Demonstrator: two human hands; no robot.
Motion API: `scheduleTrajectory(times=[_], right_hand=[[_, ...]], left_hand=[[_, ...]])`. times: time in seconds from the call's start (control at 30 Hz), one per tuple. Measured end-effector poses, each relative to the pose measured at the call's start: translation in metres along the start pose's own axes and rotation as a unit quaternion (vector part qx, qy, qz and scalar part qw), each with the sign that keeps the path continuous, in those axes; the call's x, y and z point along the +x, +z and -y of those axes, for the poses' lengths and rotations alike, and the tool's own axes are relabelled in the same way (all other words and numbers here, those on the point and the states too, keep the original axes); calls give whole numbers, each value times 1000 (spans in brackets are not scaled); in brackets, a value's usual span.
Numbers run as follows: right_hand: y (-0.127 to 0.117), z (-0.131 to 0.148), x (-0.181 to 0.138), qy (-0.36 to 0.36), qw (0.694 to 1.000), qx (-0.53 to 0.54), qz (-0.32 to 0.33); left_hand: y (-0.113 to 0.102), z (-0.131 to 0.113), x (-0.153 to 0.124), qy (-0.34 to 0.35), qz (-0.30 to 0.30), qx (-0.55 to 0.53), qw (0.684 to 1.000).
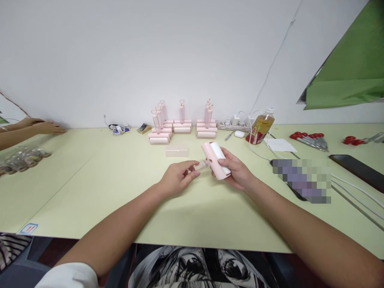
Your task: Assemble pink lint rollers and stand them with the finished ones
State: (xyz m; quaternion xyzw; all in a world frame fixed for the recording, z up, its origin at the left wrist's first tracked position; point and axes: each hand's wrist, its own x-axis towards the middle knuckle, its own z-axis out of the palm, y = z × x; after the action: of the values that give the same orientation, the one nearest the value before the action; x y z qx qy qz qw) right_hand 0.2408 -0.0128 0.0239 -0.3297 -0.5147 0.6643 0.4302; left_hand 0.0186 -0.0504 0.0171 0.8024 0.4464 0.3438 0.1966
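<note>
**Handle going onto one roller, a row of built ones at the back**

From my seat at the feed, both hands are over the middle of the tabletop point(120, 188). My right hand point(235, 170) is wrapped around a pink roller point(217, 158), thumb across its white face, holding it just above the surface at about 1 o'clock from centre. My left hand point(177, 178) pinches a clear handle point(201, 165) between thumb and fingertips, with its far end touching the roller's lower end. I cannot tell whether it is seated.

I judge this unit to be mid-assembly, with body and handle meeting. One frosted cover point(177, 151) lies loose at 12 o'clock, just beyond my hands, and looks like the part left to fit.

The finished stock sits further back at 12 o'clock, in three clusters:
- **Left** point(160, 136): about four upright handles.
- **Middle** point(182, 127): one upright handle.
- **Right** point(206, 130): two or three upright handles. They overlap, so the count is loose.

At 2 o'clock there is one bottle point(260, 127), and beyond it are two bunches of red-handled tools point(310, 139). One dark phone point(360, 170) lies at 3 o'clock. A co-worker's hands point(45, 127) rest at 10 o'clock.
</note>
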Motion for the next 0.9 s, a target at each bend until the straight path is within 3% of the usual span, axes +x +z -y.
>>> scheduleTrajectory(times=[0.2, 0.43, 0.9], right_hand=[[-5, -7, 5, -49, 992, -111, -40], [-5, -9, 4, -35, 974, -216, -64], [-1, -13, -1, -31, 972, -225, -61]], left_hand=[[0, 1, 1, -26, 24, 28, 999], [0, 6, 3, -11, 53, 86, 995], [2, 4, 0, 37, 59, 159, 985]])
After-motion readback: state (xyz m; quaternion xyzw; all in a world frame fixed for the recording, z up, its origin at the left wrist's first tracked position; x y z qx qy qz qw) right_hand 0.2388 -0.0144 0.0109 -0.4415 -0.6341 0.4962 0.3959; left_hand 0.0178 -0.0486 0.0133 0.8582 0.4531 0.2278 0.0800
